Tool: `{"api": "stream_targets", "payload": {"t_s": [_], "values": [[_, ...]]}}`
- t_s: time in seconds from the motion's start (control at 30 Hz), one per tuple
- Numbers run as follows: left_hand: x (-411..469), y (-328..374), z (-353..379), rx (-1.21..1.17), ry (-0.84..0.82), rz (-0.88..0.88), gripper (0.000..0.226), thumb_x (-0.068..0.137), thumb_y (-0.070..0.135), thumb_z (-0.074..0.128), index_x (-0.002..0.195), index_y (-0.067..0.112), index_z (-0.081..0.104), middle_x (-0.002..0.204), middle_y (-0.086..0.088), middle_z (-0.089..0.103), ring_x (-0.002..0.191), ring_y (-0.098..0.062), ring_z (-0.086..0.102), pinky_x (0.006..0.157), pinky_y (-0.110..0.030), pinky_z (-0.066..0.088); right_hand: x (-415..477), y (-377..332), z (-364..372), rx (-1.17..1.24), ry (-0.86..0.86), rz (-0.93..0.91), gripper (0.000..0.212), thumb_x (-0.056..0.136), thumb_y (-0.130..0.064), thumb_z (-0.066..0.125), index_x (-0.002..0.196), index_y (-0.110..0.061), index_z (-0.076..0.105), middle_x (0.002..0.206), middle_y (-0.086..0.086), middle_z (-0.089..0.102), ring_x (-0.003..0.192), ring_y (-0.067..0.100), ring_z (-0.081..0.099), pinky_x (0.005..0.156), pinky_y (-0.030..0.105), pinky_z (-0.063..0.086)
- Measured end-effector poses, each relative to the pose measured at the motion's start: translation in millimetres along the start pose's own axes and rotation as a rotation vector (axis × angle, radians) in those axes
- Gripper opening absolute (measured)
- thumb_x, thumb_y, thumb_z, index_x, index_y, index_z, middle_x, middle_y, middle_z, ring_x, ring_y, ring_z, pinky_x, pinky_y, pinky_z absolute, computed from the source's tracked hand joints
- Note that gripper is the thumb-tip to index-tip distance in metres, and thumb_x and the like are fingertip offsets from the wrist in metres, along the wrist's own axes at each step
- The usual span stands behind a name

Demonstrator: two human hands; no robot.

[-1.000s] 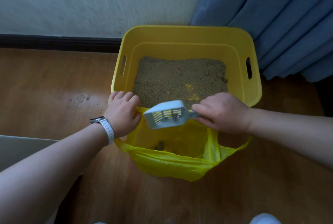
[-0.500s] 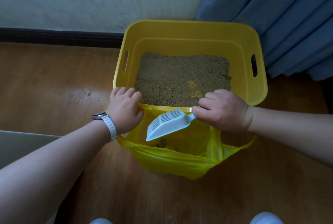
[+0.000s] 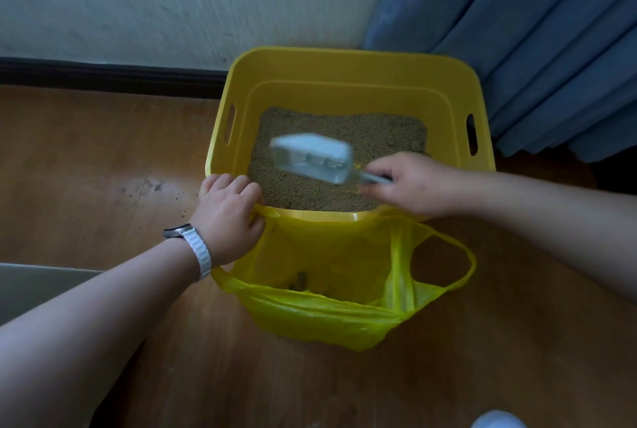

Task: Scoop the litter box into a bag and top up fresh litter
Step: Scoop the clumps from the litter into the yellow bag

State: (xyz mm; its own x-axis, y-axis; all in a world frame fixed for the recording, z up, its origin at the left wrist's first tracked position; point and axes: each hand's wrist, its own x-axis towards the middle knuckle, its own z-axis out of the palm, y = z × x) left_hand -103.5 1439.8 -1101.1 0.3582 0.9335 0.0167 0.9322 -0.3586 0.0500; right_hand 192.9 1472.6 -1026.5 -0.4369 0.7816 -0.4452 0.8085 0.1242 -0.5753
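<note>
The right hand [image 3: 413,183] has its fingers closed round the short handle of the pale grey slotted plastic scoop [image 3: 312,157]. The scoop's head hangs over the sandy brown litter [image 3: 344,193] in the middle of the deep yellow plastic litter box [image 3: 344,59]. The scoop is blurred, so I cannot tell whether it carries anything.

The left hand [image 3: 229,217], with a white-banded wristwatch [image 3: 193,248] on its wrist, curls its fingers over the near-left corner of the box's rim. It seems to pin one edge of the thin yellow plastic carrier bag [image 3: 310,317] there. The bag sags open on the brown wooden floor [image 3: 86,169], touching the box's near wall, with a few dark clumps at its bottom.

The scoop looks light and rigid. Held at the handle's end it gives reach, but a loaded head would likely tip it forward — a firmer grip close to the head would steady it.

The litter is loose and granular and should sift through the slots, while the clumps are probably crumbly and need a gentle lift. The bag is flimsy and slack, and its free handle [image 3: 444,262] droops to the right. The mouth could fold shut unless its edge is kept taut against the rim. The box looks stiff, and heavy with its fill — its side slots are the natural place to take hold.
</note>
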Motion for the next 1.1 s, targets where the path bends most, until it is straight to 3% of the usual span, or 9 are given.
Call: {"api": "stream_targets", "payload": {"t_s": [0.17,0.27,0.33,0.5,0.67,0.83,1.1], "values": [[1.3,0.7,-2.0,0.015,-0.033,0.000,0.027,0.073,0.038,0.043,0.081,0.018,0.058,0.079,-0.001,0.055,0.077,-0.030,0.052,0.085,-0.044,0.039,8.0,24.9,-10.6,0.203,0.088,0.318,0.030,0.093,-0.043,0.061,0.096,-0.016,0.072,0.059,-0.004,0.045,0.050,0.011,0.040,0.047,0.025,0.027],[1.5,0.9,-2.0,0.017,-0.043,-0.006,0.028,0.073,0.039,0.042,0.080,0.018,0.058,0.078,-0.001,0.055,0.076,-0.030,0.052,0.085,-0.045,0.039,13.0,44.7,-8.3,0.122,0.094,0.441,0.025,0.095,-0.031,0.059,0.113,-0.014,0.064,0.076,-0.003,0.058,0.060,0.011,0.051,0.045,0.023,0.035],[1.9,1.1,-2.7,0.014,-0.046,-0.007,0.028,0.073,0.039,0.042,0.080,0.018,0.059,0.078,-0.001,0.055,0.077,-0.030,0.052,0.085,-0.045,0.040,16.4,55.8,-6.3,0.010,0.092,0.510,0.030,0.096,-0.027,0.054,0.122,-0.012,0.058,0.081,-0.003,0.057,0.065,0.011,0.053,0.047,0.023,0.037],[1.5,1.4,-4.3,-0.003,-0.054,-0.001,0.026,0.075,0.039,0.041,0.080,0.019,0.058,0.078,0.000,0.055,0.077,-0.029,0.053,0.086,-0.046,0.040,27.8,68.4,-1.7,0.111,-0.077,0.733,0.037,0.102,-0.026,0.040,0.134,-0.009,0.037,0.078,0.008,0.060,0.052,0.013,0.047,0.041,0.022,0.033],[1.3,0.4,-6.4,-0.020,-0.043,0.013,0.024,0.074,0.037,0.042,0.079,0.019,0.057,0.077,0.002,0.053,0.074,-0.026,0.051,0.084,-0.045,0.041,42.8,83.3,6.1,0.201,-0.106,0.786,0.047,0.102,-0.022,0.040,0.145,-0.011,0.026,0.102,0.015,0.058,0.066,0.017,0.053,0.043,0.024,0.039],[1.3,-2.5,-2.7,-0.022,-0.026,0.010,0.021,0.074,0.035,0.046,0.079,0.018,0.058,0.076,0.001,0.053,0.073,-0.027,0.050,0.083,-0.042,0.035,57.9,102.7,18.7,0.227,-0.060,0.813,0.049,0.102,-0.022,0.039,0.148,-0.013,0.025,0.123,0.019,0.055,0.082,0.025,0.053,0.043,0.023,0.040],[0.7,-2.1,-1.5,-0.028,-0.013,0.027,0.021,0.072,0.033,0.048,0.077,0.017,0.059,0.075,0.000,0.054,0.073,-0.029,0.051,0.082,-0.042,0.035,78.0,117.2,20.4,0.223,-0.073,0.863,0.039,0.102,-0.021,0.035,0.140,-0.013,0.029,0.104,0.018,0.059,0.078,0.028,0.057,0.047,0.026,0.044]]}}
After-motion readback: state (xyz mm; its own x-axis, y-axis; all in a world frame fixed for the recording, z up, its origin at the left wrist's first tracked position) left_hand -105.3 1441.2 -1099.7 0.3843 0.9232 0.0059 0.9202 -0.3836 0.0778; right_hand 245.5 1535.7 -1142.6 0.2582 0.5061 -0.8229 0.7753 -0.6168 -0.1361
